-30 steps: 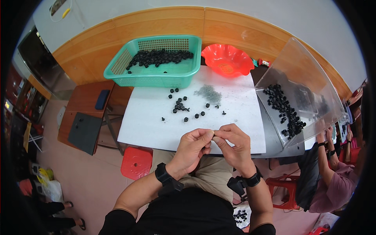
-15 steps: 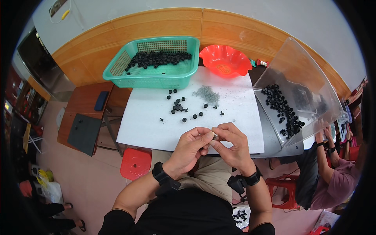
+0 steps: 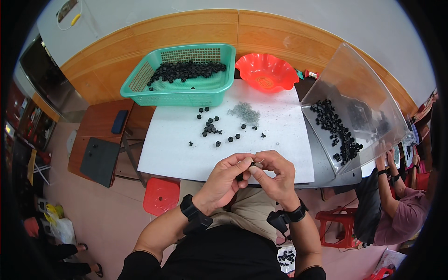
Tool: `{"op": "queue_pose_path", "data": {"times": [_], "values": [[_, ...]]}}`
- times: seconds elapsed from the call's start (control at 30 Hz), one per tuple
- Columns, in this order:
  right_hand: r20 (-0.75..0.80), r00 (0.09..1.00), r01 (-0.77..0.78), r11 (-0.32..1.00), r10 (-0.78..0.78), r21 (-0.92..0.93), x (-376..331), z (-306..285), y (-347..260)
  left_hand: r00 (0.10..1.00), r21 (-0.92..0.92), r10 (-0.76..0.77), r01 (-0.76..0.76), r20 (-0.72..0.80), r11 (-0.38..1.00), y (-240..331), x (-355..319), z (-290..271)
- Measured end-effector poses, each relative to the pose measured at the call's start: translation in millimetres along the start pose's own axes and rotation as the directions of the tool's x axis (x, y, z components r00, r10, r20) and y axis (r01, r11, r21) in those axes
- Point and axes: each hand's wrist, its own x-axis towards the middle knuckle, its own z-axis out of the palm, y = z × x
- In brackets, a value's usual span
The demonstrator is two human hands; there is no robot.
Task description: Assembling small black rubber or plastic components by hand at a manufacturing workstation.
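Observation:
My left hand [image 3: 225,179] and my right hand [image 3: 274,175] meet over the near edge of the white-covered table [image 3: 175,154]. The left fingers are closed on a small black part [image 3: 240,177], mostly hidden by them. Thumb and fingertips of my right hand pinch at the top of it, where something tiny and thin shows; its kind I cannot make out. Beyond the hands lie several loose black knob-like parts [image 3: 218,144] and a heap of small, thin, silvery pieces [image 3: 246,113].
A green basket [image 3: 177,99] of black parts stands at the back left, beside a red scalloped bowl [image 3: 266,74]. A tilted clear bin [image 3: 373,93] holds more at right. A red stool [image 3: 161,196] is at left. Another person [image 3: 401,212] works at far right.
My fingertips have shifted slightly around the held part, and more of the black part shows under the left fingers. The things on the table stay put.

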Motion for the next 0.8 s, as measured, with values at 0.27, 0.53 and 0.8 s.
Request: {"op": "queue_pose_path", "data": {"times": [0.27,0.53,0.8], "values": [[-0.068,0.971,0.211,0.955,-0.229,-0.206,2,7,-1,0.999,-0.049,0.015,-0.017,-0.037,0.999,-4,0,5],[-0.033,0.937,0.308,0.866,-0.347,-0.393,1,7,-4,0.994,-0.019,0.055,-0.057,-0.094,0.998,-8,0,7],[-0.049,0.91,0.344,0.815,-0.412,-0.466,3,6,-2,0.994,0.023,0.065,-0.063,-0.089,0.998,-5,0,11]]}}
